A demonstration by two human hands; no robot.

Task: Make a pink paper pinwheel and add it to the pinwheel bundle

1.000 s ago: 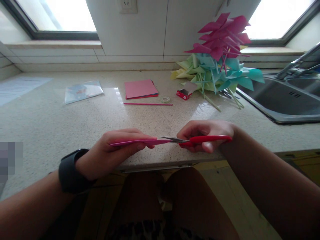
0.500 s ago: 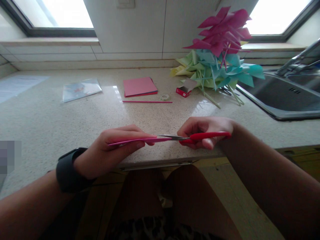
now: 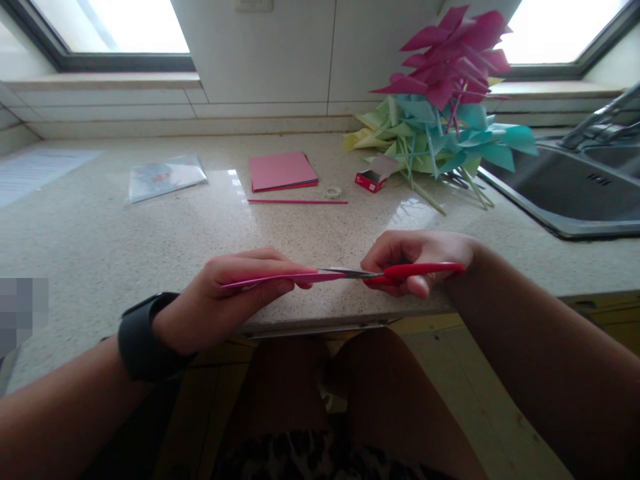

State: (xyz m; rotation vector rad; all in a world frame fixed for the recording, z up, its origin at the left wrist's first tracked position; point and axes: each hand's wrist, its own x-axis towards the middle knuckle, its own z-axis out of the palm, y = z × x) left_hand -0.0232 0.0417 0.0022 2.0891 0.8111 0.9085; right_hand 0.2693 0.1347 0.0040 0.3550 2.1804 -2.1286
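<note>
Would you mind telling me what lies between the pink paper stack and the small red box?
In the head view, a tape roll lies between paper stack and red box.

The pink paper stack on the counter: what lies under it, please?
Under the pink paper stack, a thin darker edge shows along its front, possibly sheets of another colour. Below is the speckled counter. What the top sheets cover cannot be seen.
</note>
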